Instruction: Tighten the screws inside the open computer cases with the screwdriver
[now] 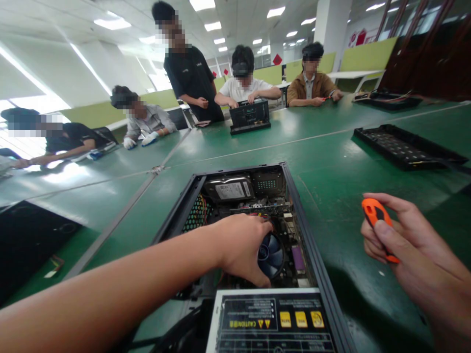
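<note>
An uncovered computer case (307, 223) lies in front of me, its inside facing up. My left hand (245, 247) reaches into it, thumb and fingers curved around the side of a round cooling fan (271, 255); some fingertips are hidden. Nearest me in the case sits a power supply (272, 318) with a caution label. At the far end is a hard drive (231, 189). To the right of the case, my right hand (401, 240) is closed around an orange-and-black screwdriver (375, 218); only its handle shows, the shaft being out of sight.
A black side panel (33, 240) lies at the left of the green table (324, 171). A shallow black tray-like part (408, 147) rests at the right. Across the table a person (245, 88) handles another case (250, 117); several other people are around the table.
</note>
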Motion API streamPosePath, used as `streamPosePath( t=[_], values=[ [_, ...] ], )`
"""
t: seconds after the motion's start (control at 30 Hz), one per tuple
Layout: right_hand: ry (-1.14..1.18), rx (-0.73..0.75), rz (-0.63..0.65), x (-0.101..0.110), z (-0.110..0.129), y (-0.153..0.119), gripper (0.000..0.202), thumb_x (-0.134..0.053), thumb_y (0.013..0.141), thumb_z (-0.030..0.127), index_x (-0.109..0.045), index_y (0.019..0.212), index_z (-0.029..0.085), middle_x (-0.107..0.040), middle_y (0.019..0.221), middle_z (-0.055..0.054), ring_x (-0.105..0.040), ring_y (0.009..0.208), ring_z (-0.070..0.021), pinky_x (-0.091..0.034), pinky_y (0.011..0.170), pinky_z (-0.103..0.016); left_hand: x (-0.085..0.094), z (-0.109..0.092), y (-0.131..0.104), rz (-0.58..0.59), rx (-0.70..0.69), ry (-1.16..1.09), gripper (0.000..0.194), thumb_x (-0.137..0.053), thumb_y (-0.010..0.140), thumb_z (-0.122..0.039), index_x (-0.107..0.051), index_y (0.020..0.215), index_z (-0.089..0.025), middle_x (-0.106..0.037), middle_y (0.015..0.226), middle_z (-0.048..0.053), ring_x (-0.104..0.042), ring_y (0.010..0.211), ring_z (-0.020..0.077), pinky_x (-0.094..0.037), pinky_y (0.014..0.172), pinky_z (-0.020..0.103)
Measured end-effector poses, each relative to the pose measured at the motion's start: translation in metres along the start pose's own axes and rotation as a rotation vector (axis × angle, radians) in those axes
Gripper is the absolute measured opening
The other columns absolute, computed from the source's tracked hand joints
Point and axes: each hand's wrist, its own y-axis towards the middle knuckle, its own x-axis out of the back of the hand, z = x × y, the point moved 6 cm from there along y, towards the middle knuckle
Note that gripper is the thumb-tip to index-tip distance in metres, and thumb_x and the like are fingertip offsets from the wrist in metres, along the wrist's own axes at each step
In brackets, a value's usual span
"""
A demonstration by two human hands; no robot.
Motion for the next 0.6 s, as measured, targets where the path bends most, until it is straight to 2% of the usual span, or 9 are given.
streamPosePath(
  t=[0.17,0.33,0.47,0.6],
  values=[
    [-0.038,-0.023,-0.015,-0.004,0.006,-0.007,0.038,-0.062,0.088,0.044,-0.056,0.125,0.036,-0.052,0.075,0.001,-0.044,0.058,-0.0129,-0.041,0.048,-0.022,-0.010,-0.002,0.002,-0.004,-0.004,0.048,0.073,-0.073,0.057,-0.063,-0.062,0.109,-0.013,-0.068,0.110,0.017,-0.070,0.086,0.0349,-0.058,0.076,0.045],
    [-0.058,0.023,-0.011,-0.002,0.010,-0.009,0.040,-0.061,0.088,0.043,-0.055,0.126,0.034,-0.054,0.076,-0.001,-0.046,0.057,-0.0143,-0.043,0.047,-0.025,-0.012,-0.005,0.003,-0.049,0.022,0.043,0.085,-0.068,0.059,-0.069,-0.057,0.122,-0.013,-0.066,0.115,0.018,-0.069,0.093,0.0364,-0.057,0.081,0.046],
    [-0.010,0.015,0.005,-0.001,0.005,-0.004,0.038,-0.063,0.087,0.042,-0.057,0.124,0.035,-0.055,0.074,0.000,-0.046,0.055,-0.0132,-0.042,0.045,-0.022,-0.016,-0.007,0.008,-0.015,0.016,0.071,0.084,-0.069,0.059,-0.069,-0.060,0.120,-0.012,-0.066,0.115,0.019,-0.070,0.091,0.0359,-0.058,0.079,0.045],
    [0.016,0.018,0.015,0.004,0.001,0.001,0.043,-0.064,0.085,0.038,-0.056,0.128,0.036,-0.059,0.077,-0.002,-0.051,0.058,-0.0149,-0.046,0.047,-0.024,-0.018,-0.008,0.008,-0.039,0.042,0.079,0.085,-0.070,0.058,-0.066,-0.061,0.121,-0.010,-0.066,0.116,0.020,-0.070,0.088,0.0370,-0.059,0.077,0.046]
  ],
)
